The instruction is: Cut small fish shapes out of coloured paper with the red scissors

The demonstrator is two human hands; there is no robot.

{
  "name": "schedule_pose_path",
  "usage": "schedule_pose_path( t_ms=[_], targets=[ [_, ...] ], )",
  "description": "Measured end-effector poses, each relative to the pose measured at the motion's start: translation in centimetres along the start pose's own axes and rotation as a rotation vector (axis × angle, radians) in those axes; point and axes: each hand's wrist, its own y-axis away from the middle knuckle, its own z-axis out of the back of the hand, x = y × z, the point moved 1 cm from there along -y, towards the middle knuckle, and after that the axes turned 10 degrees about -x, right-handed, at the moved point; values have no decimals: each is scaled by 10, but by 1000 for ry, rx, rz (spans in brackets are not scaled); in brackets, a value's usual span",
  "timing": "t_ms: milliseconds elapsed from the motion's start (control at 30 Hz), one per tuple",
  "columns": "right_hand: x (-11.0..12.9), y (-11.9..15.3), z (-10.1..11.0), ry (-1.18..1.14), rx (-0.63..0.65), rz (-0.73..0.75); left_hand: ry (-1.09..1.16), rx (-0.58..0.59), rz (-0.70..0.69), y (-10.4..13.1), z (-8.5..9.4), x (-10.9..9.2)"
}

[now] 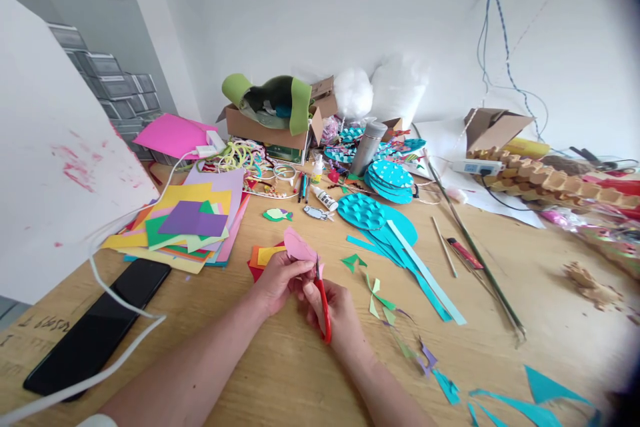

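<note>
A piece of pink paper [299,245] is pinched in my left hand [281,278], raised a little above the table. My right hand [333,313] grips red-handled scissors [325,312], whose blades meet the right side of the pink paper. How far apart the blades are is hard to make out. Just behind my left hand lie small yellow and red paper pieces [269,255]. A green and purple paper fish [278,215] and a grey-white fish cutout [317,213] lie beyond the hands. Green paper scraps [354,261] are scattered right of my right hand.
Stacked coloured paper [195,219] and a black phone [100,327] with a white cable lie left. Blue discs and strips [425,267], a long stick [473,247] and a red box cutter [465,254] lie right. A grey bottle [369,148] and cardboard box [270,127] stand behind.
</note>
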Motion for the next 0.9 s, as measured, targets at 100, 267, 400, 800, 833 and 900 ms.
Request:
schedule_pose_path(
  t_ms=[100,267,400,800,833,900],
  targets=[
    [-3,0,1,6,2,1,-9,-7,-7,0,0,1],
    [-5,0,2,8,21,1,0,7,-11,0,0,1],
    [-5,0,3,-1,28,7,2,25,-5,0,0,1],
    [-6,-1,5,63,26,1,19,10,-33,-2,2,4],
    [-6,-1,5,64,29,2,23,12,-39,-3,3,4],
    [-6,-1,5,61,35,-4,26,18,-46,-3,3,5]
  ],
)
